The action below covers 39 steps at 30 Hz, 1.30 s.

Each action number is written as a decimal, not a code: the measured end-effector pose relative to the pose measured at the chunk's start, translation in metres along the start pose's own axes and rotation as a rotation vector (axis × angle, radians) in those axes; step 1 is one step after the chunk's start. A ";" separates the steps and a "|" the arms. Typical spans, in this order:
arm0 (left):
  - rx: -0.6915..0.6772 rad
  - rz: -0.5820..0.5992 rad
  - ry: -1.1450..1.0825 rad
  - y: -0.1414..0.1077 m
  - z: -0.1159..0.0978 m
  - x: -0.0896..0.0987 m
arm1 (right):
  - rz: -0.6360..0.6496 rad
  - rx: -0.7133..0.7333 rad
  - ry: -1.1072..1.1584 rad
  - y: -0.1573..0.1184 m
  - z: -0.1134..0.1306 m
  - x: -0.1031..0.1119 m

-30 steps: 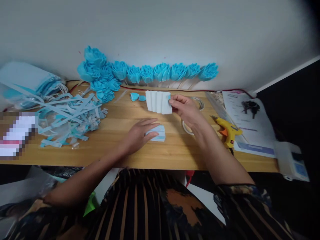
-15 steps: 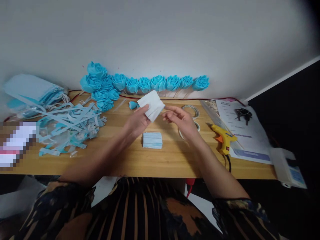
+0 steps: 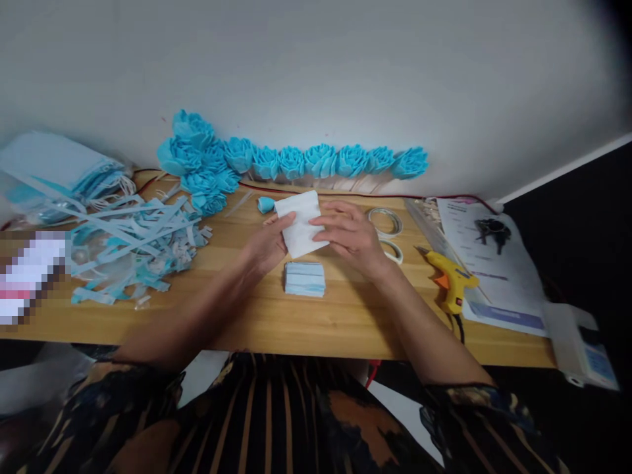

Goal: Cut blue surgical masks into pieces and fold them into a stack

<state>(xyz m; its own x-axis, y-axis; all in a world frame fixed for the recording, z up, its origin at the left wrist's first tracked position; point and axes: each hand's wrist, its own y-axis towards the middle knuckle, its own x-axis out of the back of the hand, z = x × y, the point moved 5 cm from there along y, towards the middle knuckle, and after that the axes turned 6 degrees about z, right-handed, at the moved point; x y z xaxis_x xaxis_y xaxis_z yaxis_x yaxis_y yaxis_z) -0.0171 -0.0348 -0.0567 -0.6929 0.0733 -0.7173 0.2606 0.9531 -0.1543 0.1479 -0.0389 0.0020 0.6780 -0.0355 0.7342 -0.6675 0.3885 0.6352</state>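
A white folded sheet (image 3: 301, 230) is held up over the middle of the table. My left hand (image 3: 269, 245) pinches its left edge, thumb on top. My right hand (image 3: 353, 237) has its fingertips on the sheet's right side, gripping that edge. Just below the sheet lies a small stack of pale blue pleated pieces (image 3: 305, 280). A small rolled blue piece (image 3: 265, 205) rests behind my left hand. Near my right hand are two rolls of tape (image 3: 385, 222), the lower one partly covered by the hand.
Several blue fabric flowers (image 3: 320, 160) line the wall. Cut strips (image 3: 133, 243) and a mask pile (image 3: 64, 171) lie left. A yellow glue gun (image 3: 451, 280), keys (image 3: 494, 232), a printed sheet (image 3: 513, 283) and a white container (image 3: 580, 342) are right on the wooden table (image 3: 247, 326).
My right hand has closed onto the sheet's right side, where it was just beside the corner before. The sheet has turned more upright. The view has shifted slightly.
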 end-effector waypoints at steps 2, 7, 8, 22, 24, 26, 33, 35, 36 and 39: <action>-0.005 -0.024 -0.001 0.002 0.001 0.011 | 0.018 0.010 0.028 -0.002 0.000 -0.007; -0.053 -0.111 -0.014 0.007 -0.001 0.031 | 0.038 -0.049 0.079 -0.011 -0.001 -0.020; -0.065 -0.117 -0.009 0.008 -0.001 0.032 | 0.038 -0.064 0.083 -0.012 -0.001 -0.021; -0.046 0.007 0.189 -0.011 0.011 -0.003 | -0.253 -0.477 0.075 -0.021 0.006 -0.005; -0.036 0.033 0.197 -0.013 0.013 -0.007 | -0.265 -0.545 0.129 -0.023 0.004 -0.006; -0.035 0.054 0.199 -0.014 0.015 -0.009 | -0.277 -0.576 0.232 -0.024 0.002 -0.009; -0.010 0.056 0.241 -0.016 0.018 -0.007 | -0.331 -0.665 0.475 -0.031 -0.005 -0.017; -0.008 0.056 0.240 -0.016 0.018 -0.007 | -0.322 -0.695 0.466 -0.032 -0.005 -0.017; -0.009 0.059 0.238 -0.016 0.018 -0.007 | -0.313 -0.707 0.454 -0.032 -0.005 -0.017; 0.003 0.068 0.245 -0.016 0.018 -0.007 | -0.292 -0.728 0.404 -0.032 -0.004 -0.016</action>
<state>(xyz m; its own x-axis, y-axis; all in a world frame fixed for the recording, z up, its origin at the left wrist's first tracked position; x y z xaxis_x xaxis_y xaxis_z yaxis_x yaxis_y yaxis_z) -0.0042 -0.0561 -0.0613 -0.8158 0.2068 -0.5401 0.3138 0.9427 -0.1130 0.1598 -0.0468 -0.0317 0.9400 0.0496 0.3376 -0.1819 0.9099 0.3728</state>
